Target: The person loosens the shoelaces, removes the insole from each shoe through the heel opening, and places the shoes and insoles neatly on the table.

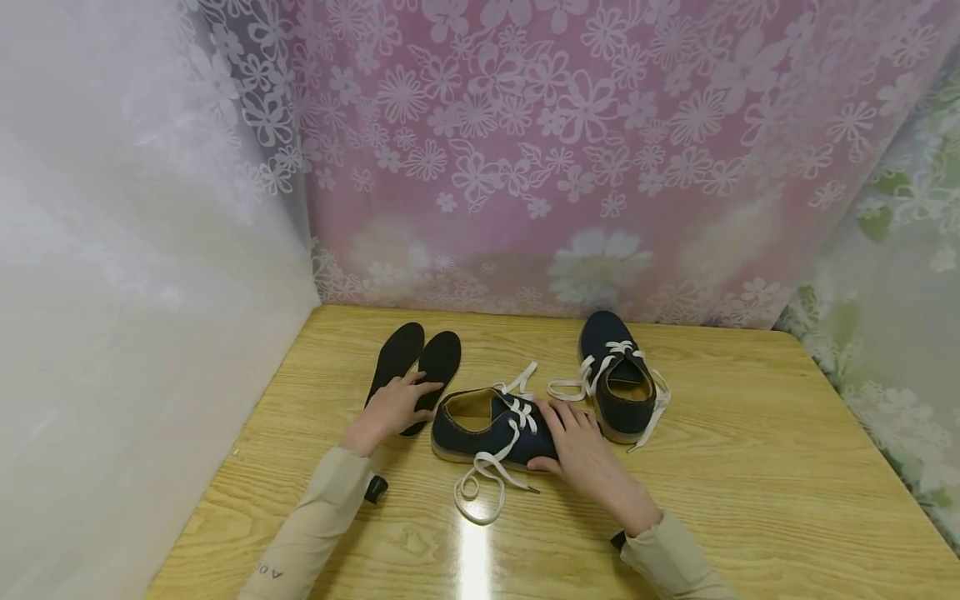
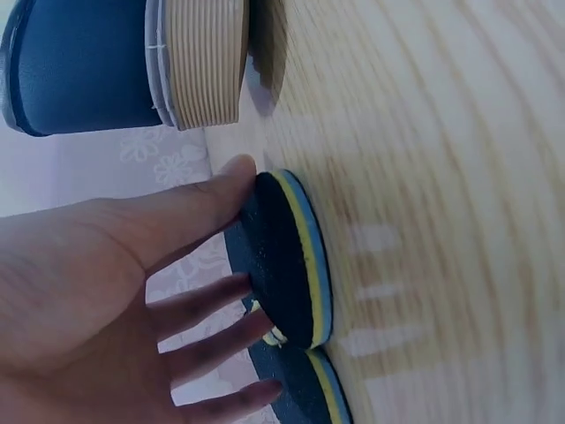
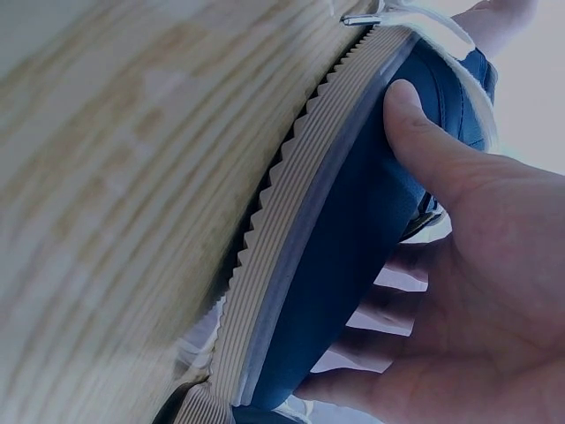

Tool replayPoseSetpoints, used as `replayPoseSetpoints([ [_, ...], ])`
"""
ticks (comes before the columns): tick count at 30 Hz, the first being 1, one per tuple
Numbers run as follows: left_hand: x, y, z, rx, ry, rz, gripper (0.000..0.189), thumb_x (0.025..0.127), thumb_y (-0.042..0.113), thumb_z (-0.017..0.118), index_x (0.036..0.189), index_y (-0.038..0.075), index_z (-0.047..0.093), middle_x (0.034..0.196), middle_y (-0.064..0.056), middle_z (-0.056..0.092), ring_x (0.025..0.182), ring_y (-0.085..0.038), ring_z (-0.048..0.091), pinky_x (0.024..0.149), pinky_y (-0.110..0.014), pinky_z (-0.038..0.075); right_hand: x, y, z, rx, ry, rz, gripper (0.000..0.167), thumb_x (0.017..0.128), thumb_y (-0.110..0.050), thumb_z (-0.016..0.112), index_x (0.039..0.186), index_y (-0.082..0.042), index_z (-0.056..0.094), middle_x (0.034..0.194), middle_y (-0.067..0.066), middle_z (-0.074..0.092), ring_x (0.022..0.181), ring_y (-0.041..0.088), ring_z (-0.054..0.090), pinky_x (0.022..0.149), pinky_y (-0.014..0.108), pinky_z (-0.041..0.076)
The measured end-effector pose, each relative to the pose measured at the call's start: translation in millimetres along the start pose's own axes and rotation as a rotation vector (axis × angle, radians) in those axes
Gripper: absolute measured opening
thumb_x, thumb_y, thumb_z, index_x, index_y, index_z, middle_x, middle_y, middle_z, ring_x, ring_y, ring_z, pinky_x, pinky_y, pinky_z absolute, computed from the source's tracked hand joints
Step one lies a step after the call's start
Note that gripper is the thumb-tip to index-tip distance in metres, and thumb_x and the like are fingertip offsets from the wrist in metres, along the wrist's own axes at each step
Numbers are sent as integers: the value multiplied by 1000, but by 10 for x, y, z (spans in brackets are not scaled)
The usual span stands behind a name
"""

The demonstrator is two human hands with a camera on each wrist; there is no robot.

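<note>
My right hand (image 1: 581, 446) grips the front of a navy lace-up shoe (image 1: 457, 429) lying sideways on the table. Its thumb presses the near side in the right wrist view, and the fingers reach over the upper. Loose white laces (image 1: 480, 492) trail from this shoe. Over a pair of black insoles my left hand (image 1: 392, 410) is spread. Its thumb touches the edge of the right insole (image 1: 441, 358), while the other fingers lie loosely across. Beside it is the left insole (image 1: 399, 350). Yellow and blue layers show along the insole edge in the left wrist view.
A second navy shoe (image 1: 606, 333) with loose white laces stands behind my right hand, toe toward the back. The wooden table (image 1: 750, 467) meets a pink flowered curtain (image 1: 525, 167) at the back and a pale wall (image 1: 150, 292) on the left.
</note>
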State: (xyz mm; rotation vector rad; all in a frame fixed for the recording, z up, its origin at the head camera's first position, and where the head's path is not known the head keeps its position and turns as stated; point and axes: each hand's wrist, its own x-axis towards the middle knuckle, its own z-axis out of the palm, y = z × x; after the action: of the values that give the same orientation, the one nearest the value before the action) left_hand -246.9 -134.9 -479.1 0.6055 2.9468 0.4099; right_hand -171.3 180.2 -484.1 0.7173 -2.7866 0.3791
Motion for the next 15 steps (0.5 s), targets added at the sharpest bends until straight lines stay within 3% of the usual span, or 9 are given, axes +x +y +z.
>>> replayPoseSetpoints([
  [9,130,66,23,14,67,19,48,95,21,73,141,15,62,144,-23,49,115,-45,53,90,-54,52,6,6,-10,-1,-4,-2,90,80,-43,84,149,-1,45,135,24,53,122,50,53,95,70,44],
  [15,193,121,52,20,61,14,47,97,18,71,142,16,61,145,-25,46,121,-46,50,87,-51,54,3,5,-16,0,-10,-9,89,80,-42,83,149,0,45,136,25,53,120,50,54,93,69,45],
])
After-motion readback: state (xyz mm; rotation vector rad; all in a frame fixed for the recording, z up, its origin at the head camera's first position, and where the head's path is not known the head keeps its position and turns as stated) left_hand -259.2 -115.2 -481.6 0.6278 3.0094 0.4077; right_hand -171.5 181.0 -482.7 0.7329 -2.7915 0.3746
